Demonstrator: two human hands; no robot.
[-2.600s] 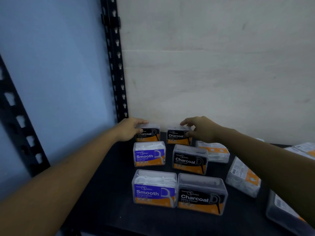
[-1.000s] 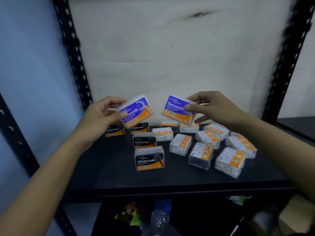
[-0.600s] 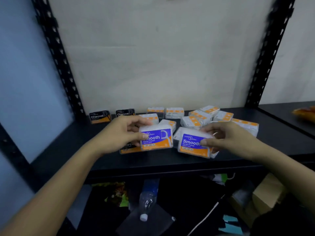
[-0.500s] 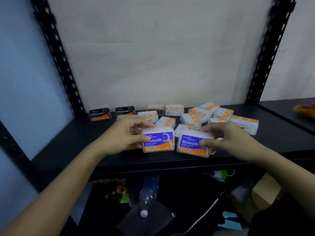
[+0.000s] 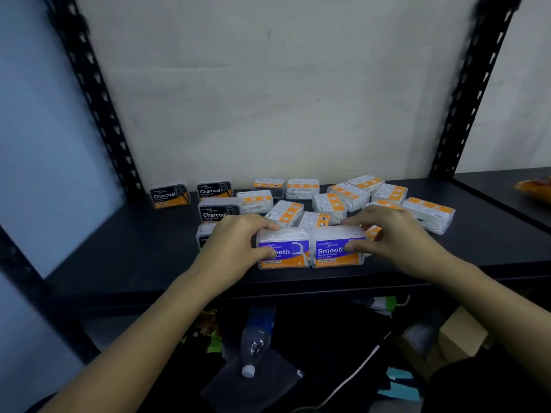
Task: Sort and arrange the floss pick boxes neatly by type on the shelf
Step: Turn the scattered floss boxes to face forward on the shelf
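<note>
Two clear Smooth floss pick boxes with blue and orange labels stand side by side near the front edge of the black shelf (image 5: 125, 263). My left hand (image 5: 235, 245) grips the left Smooth box (image 5: 286, 251), thumb on its front. My right hand (image 5: 387, 236) grips the right Smooth box (image 5: 331, 248) the same way. Black-labelled Charcoal boxes stand at the back left (image 5: 170, 195), (image 5: 214, 189), with a third (image 5: 216, 211) in front of them. A fourth dark box (image 5: 204, 236) is partly hidden behind my left hand.
Several clear boxes with orange labels (image 5: 348, 198) lie jumbled across the middle and right of the shelf. Black perforated uprights (image 5: 89, 93), (image 5: 477, 84) frame the bay. Below the shelf lie a plastic bottle (image 5: 256, 341), a cardboard box (image 5: 462, 332) and clutter.
Both hands carried the two Smooth boxes down from in front of the wall and set them side by side at the shelf front, closing the gap between them.
</note>
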